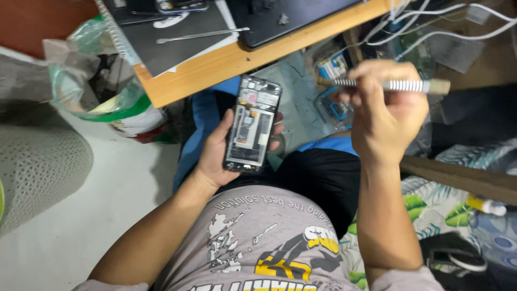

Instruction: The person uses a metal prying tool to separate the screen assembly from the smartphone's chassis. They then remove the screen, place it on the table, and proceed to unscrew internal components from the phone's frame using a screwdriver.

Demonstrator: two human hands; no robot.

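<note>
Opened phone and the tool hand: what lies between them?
Nothing in the head view: an open gap separates the opened phone in the left hand from the right hand gripping the ribbed screwdriver.

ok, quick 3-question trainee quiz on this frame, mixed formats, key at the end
1. True or false: the left hand holds an opened smartphone with its internals exposed.
2. Multiple choice: the screwdriver in the right hand is (A) pressed into the phone, (B) held apart from the phone, off to its right, lying roughly level, (C) lying on the wooden desk.
3. Fill in: the long thin metal pry tool lies on a dark ____ on the desk.

Key: 1 true; 2 B; 3 mat.
</note>
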